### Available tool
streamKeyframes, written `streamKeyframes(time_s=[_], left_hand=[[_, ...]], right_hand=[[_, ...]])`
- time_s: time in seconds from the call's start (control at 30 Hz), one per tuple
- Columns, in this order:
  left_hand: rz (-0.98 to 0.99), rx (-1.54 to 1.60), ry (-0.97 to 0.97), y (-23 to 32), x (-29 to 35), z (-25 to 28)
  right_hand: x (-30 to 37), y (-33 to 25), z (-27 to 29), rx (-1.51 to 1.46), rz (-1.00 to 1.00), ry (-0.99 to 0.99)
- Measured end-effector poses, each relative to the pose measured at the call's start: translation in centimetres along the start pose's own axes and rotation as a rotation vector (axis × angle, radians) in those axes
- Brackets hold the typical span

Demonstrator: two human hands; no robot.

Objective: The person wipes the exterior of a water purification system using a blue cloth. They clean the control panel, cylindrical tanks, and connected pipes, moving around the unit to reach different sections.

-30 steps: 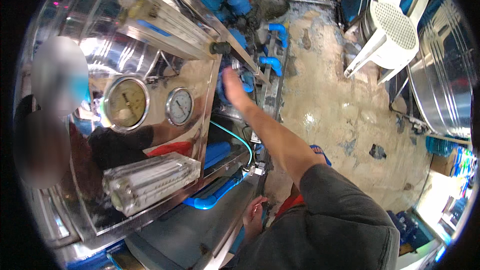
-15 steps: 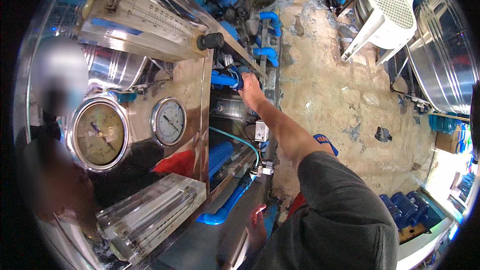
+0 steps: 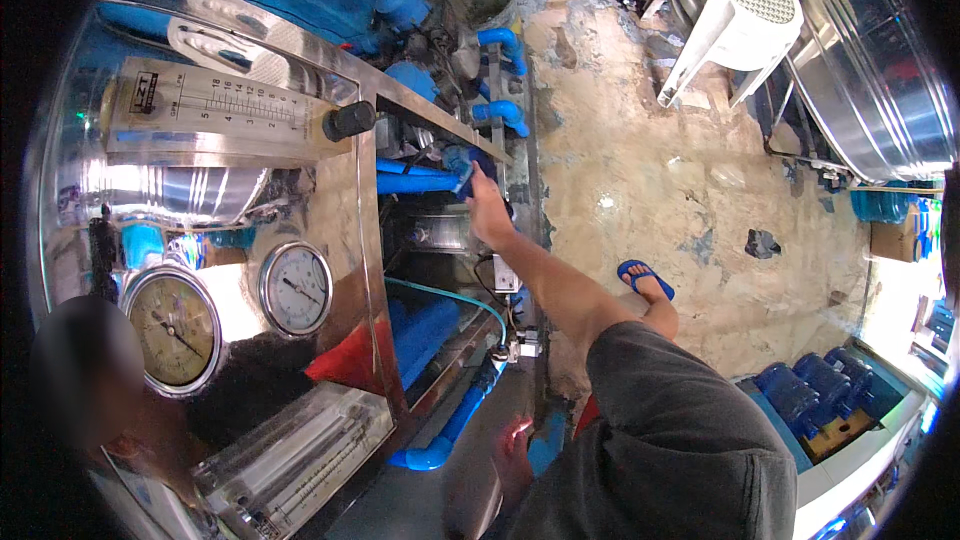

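My right hand (image 3: 486, 210) reaches past the steel panel's edge. Its fingers are closed around a dark blue pipe fitting (image 3: 464, 172) at the end of a bright blue pipe (image 3: 412, 182); the fingers hide part of the fitting. My left hand (image 3: 514, 462) is low in the picture, near the grey sleeve and beside a blue elbow pipe (image 3: 428, 457). Shadow hides most of its fingers. On the polished steel panel (image 3: 345, 325) sit two round pressure gauges, one yellowed (image 3: 172, 330) and one white (image 3: 295, 288). A clear flow meter (image 3: 215, 110) with a black knob is above them.
Blue elbow pipes (image 3: 502, 118) stand along the floor's left edge. White stacked chairs (image 3: 740, 0) and a steel tank (image 3: 875, 70) are at the far right. Blue water jugs (image 3: 822, 395) stand lower right. My foot in a blue sandal (image 3: 648, 282) is on the worn floor (image 3: 600, 180).
The view has shifted, bringing more of the panel's upper flow meter and my sandalled foot into sight. My right hand stays on the blue pipe fitting.
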State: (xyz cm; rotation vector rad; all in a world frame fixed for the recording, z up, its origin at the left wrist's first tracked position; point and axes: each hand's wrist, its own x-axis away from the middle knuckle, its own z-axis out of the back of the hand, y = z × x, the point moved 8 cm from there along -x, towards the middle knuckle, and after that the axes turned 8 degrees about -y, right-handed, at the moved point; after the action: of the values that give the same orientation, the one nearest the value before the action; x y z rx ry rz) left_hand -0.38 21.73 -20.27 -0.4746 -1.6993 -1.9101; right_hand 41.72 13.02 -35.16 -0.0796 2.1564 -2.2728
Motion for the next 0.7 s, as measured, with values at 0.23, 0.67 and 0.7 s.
streamKeyframes(time_s=[0.23, 0.67, 0.7], left_hand=[[0.027, 0.067, 0.034, -2.6, 0.1, 0.1], [0.106, 0.133, 0.088, -2.7, -0.4, 1.5], [0.101, 0.131, 0.095, -2.9, -0.4, 1.8]], right_hand=[[-2.3, 2.1, 0.4, 0.282, 0.133, -0.277], [-5.5, 3.2, -2.4, -0.128, -0.383, -0.18], [-5.9, 4.1, -2.8, -0.016, -0.469, -0.253]])
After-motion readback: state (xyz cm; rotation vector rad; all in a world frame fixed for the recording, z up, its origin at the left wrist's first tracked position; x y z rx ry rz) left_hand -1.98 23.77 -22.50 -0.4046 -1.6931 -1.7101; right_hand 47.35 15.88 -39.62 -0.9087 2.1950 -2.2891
